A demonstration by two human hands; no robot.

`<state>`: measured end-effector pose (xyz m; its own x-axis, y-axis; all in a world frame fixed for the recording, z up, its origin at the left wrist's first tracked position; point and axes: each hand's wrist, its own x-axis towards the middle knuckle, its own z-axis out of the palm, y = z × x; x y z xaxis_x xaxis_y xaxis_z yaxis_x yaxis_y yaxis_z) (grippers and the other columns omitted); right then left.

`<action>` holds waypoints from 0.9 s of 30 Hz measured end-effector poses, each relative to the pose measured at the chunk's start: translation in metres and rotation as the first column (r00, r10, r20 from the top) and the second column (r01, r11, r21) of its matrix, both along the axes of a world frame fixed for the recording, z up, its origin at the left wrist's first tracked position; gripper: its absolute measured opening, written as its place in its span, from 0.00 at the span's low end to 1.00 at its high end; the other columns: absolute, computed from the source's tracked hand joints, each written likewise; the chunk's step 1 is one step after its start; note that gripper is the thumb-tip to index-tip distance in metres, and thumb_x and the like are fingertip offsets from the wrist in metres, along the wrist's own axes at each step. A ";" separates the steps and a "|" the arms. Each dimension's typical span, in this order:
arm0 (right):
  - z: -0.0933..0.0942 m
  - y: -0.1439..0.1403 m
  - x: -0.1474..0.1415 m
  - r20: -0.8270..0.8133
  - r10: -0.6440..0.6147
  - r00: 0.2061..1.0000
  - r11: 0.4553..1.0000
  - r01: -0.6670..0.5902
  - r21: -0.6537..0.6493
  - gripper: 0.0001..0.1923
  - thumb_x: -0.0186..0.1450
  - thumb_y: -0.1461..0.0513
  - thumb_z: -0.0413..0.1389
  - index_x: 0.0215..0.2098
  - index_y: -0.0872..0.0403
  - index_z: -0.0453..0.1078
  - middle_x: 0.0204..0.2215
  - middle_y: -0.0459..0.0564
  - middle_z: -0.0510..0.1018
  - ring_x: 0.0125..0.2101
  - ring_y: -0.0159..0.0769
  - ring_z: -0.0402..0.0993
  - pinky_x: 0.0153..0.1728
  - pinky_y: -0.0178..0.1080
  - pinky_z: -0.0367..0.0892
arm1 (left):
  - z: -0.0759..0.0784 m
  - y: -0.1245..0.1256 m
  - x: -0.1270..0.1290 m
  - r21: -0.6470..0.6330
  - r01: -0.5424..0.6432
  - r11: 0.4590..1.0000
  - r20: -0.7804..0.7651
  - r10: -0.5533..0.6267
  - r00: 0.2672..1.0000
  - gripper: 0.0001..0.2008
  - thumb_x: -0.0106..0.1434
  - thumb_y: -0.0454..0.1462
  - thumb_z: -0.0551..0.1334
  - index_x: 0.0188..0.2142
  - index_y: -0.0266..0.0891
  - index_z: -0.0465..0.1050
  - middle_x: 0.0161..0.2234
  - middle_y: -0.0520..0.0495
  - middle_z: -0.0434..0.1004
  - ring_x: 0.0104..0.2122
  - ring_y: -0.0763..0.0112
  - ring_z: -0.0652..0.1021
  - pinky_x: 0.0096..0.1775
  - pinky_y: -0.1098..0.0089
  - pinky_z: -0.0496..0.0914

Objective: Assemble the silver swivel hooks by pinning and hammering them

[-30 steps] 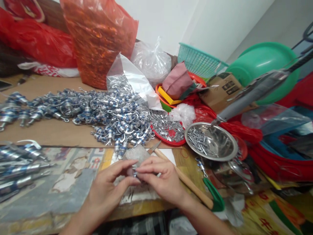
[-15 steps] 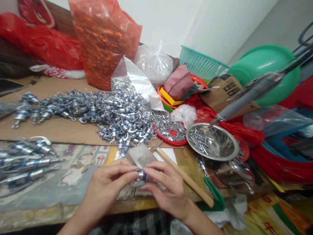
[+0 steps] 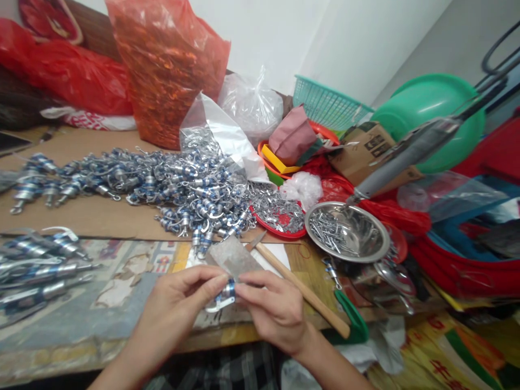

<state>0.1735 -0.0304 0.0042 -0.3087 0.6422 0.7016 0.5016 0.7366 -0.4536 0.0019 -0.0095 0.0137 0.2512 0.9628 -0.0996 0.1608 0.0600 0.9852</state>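
A small cylindrical metal fitting sits in the lower middle of the frame, slightly left of centre. Its body is shiny silver with deep blue banding, the blue showing most clearly toward its right side. It is held pinched from both sides, so both ends are hidden. A flat, pale silver curved lever shows along its lower edge, bowing down toward the lower left and rising to a rounded tip on the right. How the two join cannot be made out.

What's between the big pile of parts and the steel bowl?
In the head view, a red tray of small metal pieces lies between them.
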 end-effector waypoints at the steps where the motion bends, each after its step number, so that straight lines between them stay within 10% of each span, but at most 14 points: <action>1: 0.000 -0.001 -0.003 -0.051 -0.007 0.999 0.998 0.004 -0.056 0.10 0.57 0.70 0.54 0.35 0.57 0.74 0.31 0.53 0.77 0.30 0.32 0.74 0.29 0.30 0.71 | -0.002 -0.001 0.001 -0.074 -0.013 0.997 0.069 0.019 0.997 0.08 0.51 0.41 0.62 0.30 0.40 0.75 0.30 0.49 0.79 0.32 0.64 0.76 0.35 0.70 0.69; 6: 0.010 0.013 0.006 -0.043 -0.033 0.999 0.931 0.015 -0.364 0.05 0.55 0.64 0.59 0.29 0.56 0.76 0.26 0.49 0.78 0.27 0.31 0.74 0.28 0.30 0.70 | -0.013 -0.004 0.004 -0.277 -0.032 0.960 0.313 0.122 0.942 0.33 0.44 0.38 0.68 0.50 0.42 0.61 0.36 0.49 0.78 0.39 0.64 0.76 0.40 0.71 0.70; 9: 0.010 0.054 0.039 0.152 -0.278 0.948 0.897 0.313 -0.312 0.08 0.60 0.64 0.54 0.36 0.54 0.74 0.34 0.49 0.78 0.36 0.31 0.73 0.40 0.32 0.68 | -0.011 -0.001 0.003 -0.316 0.033 0.948 0.339 0.081 0.937 0.34 0.46 0.38 0.67 0.52 0.41 0.56 0.34 0.48 0.78 0.38 0.65 0.76 0.40 0.70 0.69; 12: 0.001 0.107 0.077 0.485 -0.481 0.730 0.750 0.629 -0.202 0.16 0.63 0.68 0.46 0.47 0.57 0.68 0.45 0.52 0.73 0.45 0.33 0.69 0.47 0.33 0.62 | -0.005 0.003 0.002 -0.343 0.102 0.934 0.348 0.025 0.937 0.35 0.47 0.38 0.66 0.53 0.42 0.53 0.32 0.48 0.77 0.34 0.64 0.77 0.36 0.68 0.69; 18: -0.021 0.162 0.096 0.641 -0.390 0.661 0.715 0.656 -0.241 0.23 0.54 0.73 0.51 0.45 0.50 0.69 0.37 0.52 0.77 0.41 0.42 0.72 0.43 0.39 0.63 | -0.005 0.009 0.001 -0.381 0.209 0.901 0.391 -0.048 0.919 0.35 0.48 0.38 0.66 0.53 0.43 0.49 0.30 0.49 0.75 0.31 0.62 0.77 0.35 0.65 0.68; 27: -0.006 0.150 0.089 0.506 -0.406 0.761 0.685 0.620 -0.384 0.12 0.59 0.68 0.49 0.37 0.59 0.72 0.34 0.55 0.77 0.37 0.38 0.72 0.40 0.40 0.65 | -0.012 0.017 -0.004 -0.400 0.193 0.896 0.445 0.006 0.896 0.36 0.46 0.33 0.67 0.51 0.44 0.50 0.28 0.52 0.71 0.32 0.61 0.77 0.37 0.60 0.68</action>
<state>0.2625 0.1197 -0.0020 0.0296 0.9897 0.1397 0.9248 0.0259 -0.3795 -0.0022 0.0071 0.0016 0.4508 0.8197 -0.3534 -0.2395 0.4924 0.8368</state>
